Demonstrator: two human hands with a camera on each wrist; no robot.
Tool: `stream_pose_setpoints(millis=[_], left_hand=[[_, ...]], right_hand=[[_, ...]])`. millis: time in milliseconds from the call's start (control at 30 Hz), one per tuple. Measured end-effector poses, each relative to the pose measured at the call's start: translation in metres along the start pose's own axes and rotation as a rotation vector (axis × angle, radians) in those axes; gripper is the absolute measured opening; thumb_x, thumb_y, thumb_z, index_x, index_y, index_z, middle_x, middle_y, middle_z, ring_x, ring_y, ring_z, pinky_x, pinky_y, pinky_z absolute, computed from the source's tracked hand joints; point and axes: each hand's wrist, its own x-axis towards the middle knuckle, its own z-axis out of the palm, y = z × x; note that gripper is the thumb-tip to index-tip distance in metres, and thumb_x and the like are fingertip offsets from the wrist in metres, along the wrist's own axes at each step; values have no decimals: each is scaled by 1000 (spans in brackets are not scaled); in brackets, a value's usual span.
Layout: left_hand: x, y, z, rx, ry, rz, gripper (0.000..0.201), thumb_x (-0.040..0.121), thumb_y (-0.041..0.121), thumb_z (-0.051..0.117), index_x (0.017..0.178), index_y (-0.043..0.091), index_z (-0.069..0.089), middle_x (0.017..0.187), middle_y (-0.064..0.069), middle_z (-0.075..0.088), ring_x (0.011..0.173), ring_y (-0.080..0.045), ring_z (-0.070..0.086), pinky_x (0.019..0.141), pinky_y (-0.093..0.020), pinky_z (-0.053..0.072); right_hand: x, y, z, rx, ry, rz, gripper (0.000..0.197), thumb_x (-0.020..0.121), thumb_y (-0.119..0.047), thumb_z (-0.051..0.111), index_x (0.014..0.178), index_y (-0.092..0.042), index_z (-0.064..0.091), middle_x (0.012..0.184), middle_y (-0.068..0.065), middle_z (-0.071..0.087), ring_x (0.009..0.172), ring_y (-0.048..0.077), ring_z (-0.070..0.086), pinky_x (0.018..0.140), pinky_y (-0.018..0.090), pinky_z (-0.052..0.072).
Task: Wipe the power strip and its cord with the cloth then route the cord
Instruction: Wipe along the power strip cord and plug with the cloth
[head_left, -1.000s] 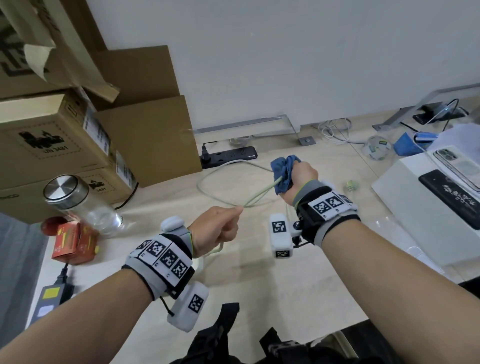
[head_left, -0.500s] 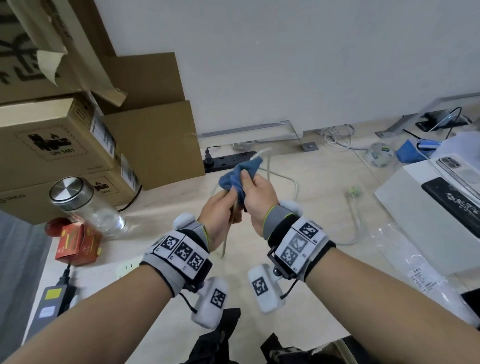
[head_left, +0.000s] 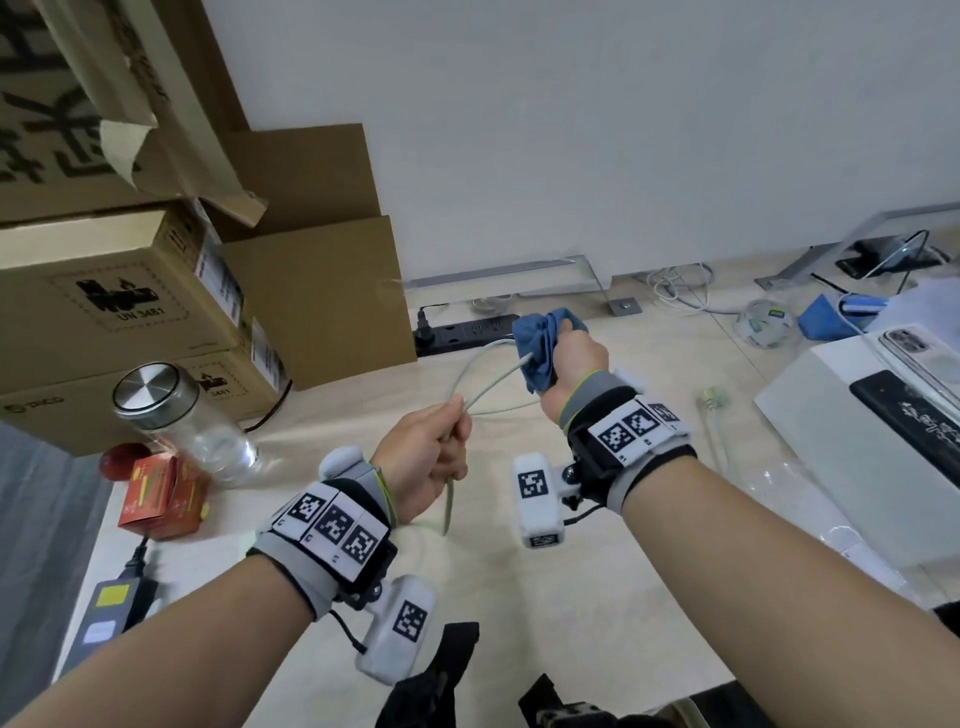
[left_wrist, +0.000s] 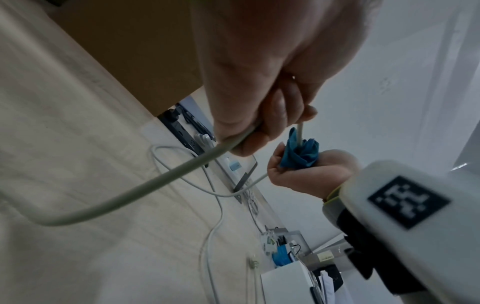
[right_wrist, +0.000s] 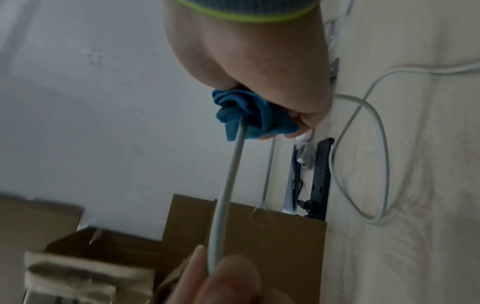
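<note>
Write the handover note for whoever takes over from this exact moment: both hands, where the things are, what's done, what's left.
Left hand: grips the pale cord, holding it taut above the desk.
Right hand: holds the blue cloth wrapped around the cord, farther from the body, close to the black power strip.
The strip lies at the desk's back edge beside a cardboard box; slack cord loops on the desk.
Done: cord wiping is under way.
Left: finish the cord, then route it. Whether the strip has been wiped cannot be told.

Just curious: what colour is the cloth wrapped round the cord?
Blue; the cloth shows best in the right wrist view.
</note>
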Motion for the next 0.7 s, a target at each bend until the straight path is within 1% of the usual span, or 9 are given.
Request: stream_pose_setpoints(millis=[67,133,200,300,400,467,533,600,700], left_hand=[[0,4,0,32,14,-11,37,102,28,37,70,11,47,45,4,24,46,-14,17,54,-30,24],[2,10,2,90,26,-12,31,102,24,34,78,11,49,49,3,28,44,-14,21,50,-28,25],[6,16,5,144,36,6,29,102,22,31,82,12,49,52,4,26,43,-11,18,48,-26,19],[14,22,13,187,92,38,34,102,20,31,72,14,45,52,2,30,40,-9,19,45,-24,16],[16,23,12,250,136,19,34,100,18,31,67,16,39,53,0,31,41,-11,20,45,-24,16],[13,23,9,269,123,25,34,100,22,33,66,17,34,53,0,25,42,-11,16,47,-25,12],[8,21,6,275,94,42,39,100,27,36,62,20,30,52,2,20,42,-12,12,46,-24,10],[2,19,3,286,67,48,44,100,35,39,60,21,28,50,4,18,44,-13,11,45,-23,10],[-9,17,-5,263,28,55,45,100,35,41,60,21,27,52,2,16,48,-14,10,49,-28,11]], right_hand=[[-5,-1,4,-76,15,-1,31,97,-36,45,83,-10,54,73,3,52,61,16,48,68,31,43],[-10,4,10,-178,2,-72,35,96,-42,46,71,-17,47,78,2,55,62,14,50,65,31,44],[-17,18,17,-230,-55,-103,36,95,-42,47,72,-15,52,73,2,58,65,18,54,67,33,47],[-33,47,27,-364,-182,-184,39,96,-42,44,88,-6,59,72,8,58,59,22,53,52,28,41],[-39,55,26,-494,-199,-214,39,96,-38,45,100,-3,62,90,14,64,77,27,59,67,34,48],[-34,47,25,-480,-202,-158,34,95,-35,49,90,-4,61,92,15,66,89,31,64,82,40,52],[-25,34,28,-351,-130,-53,31,94,-33,51,81,-6,54,83,12,62,92,31,63,89,45,52],[-15,20,25,-157,-34,37,25,94,-24,52,76,-7,48,75,10,54,85,28,59,80,43,52],[-8,6,15,-61,-86,6,21,96,-15,44,76,-15,48,76,3,50,66,19,52,60,32,45]])
